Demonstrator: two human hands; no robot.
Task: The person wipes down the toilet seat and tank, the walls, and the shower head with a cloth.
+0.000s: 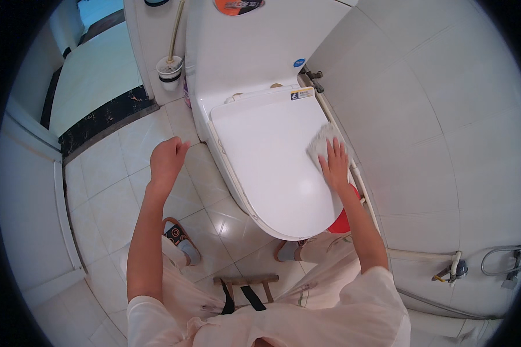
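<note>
A light grey cloth [318,145] lies at the right edge of the closed white toilet lid [273,160]. My right hand [335,167] presses down on it with the fingers spread; whether it grips any of the cloth is not visible. To the left of the toilet, above the tiled floor, my left hand [168,158] is curled, with no object showing in it. The lid bears a small sticker [302,93] near its hinge.
A toilet brush holder [170,74] hangs on the wall left of the cistern. Pipe valves [314,78] sit behind the lid's right corner. A red object [341,222] shows beneath my right forearm. A small wooden stool [246,279] stands between my legs; a white door [30,191] is at left.
</note>
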